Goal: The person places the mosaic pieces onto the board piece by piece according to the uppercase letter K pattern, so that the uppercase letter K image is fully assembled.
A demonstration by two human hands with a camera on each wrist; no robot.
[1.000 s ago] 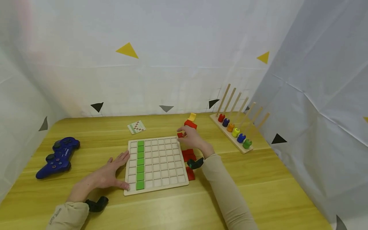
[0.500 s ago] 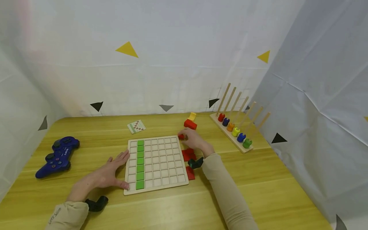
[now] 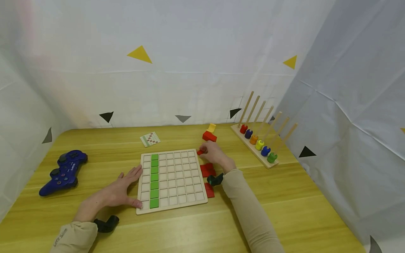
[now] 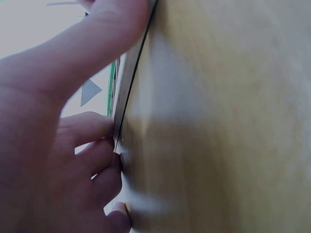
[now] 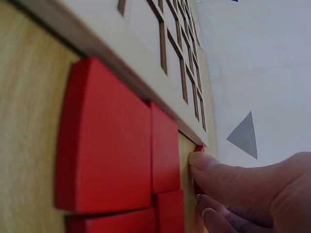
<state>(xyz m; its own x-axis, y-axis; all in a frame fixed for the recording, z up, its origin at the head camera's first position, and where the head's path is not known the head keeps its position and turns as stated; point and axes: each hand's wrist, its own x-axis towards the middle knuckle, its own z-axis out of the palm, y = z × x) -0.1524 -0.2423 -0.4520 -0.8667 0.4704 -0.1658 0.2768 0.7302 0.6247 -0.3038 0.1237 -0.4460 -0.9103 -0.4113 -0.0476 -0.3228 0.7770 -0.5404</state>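
A pale wooden grid board (image 3: 171,174) lies on the table, with a column of green square tiles (image 3: 154,176) near its left side. My left hand (image 3: 118,189) rests spread along the board's left edge, thumb at the near corner and fingertips farther up. Beyond the far right corner, my right hand (image 3: 215,153) pinches a small red tile (image 3: 200,152) between thumb and fingers. The right wrist view shows the thumb (image 5: 206,162) on this tile, right at the board's edge. Several red tiles (image 5: 112,145) lie beside the board, under the right wrist.
A red block (image 3: 209,136) and a yellow piece (image 3: 211,128) lie behind the right hand. The patterned card (image 3: 150,139) is beyond the board. A blue game controller (image 3: 64,172) lies at left. At right stands a peg rack (image 3: 254,147) with coloured rings.
My right hand has lowered its fingers onto the red tile by the far corner, pinched it and shifted slightly right. The left hand has stayed on the board.
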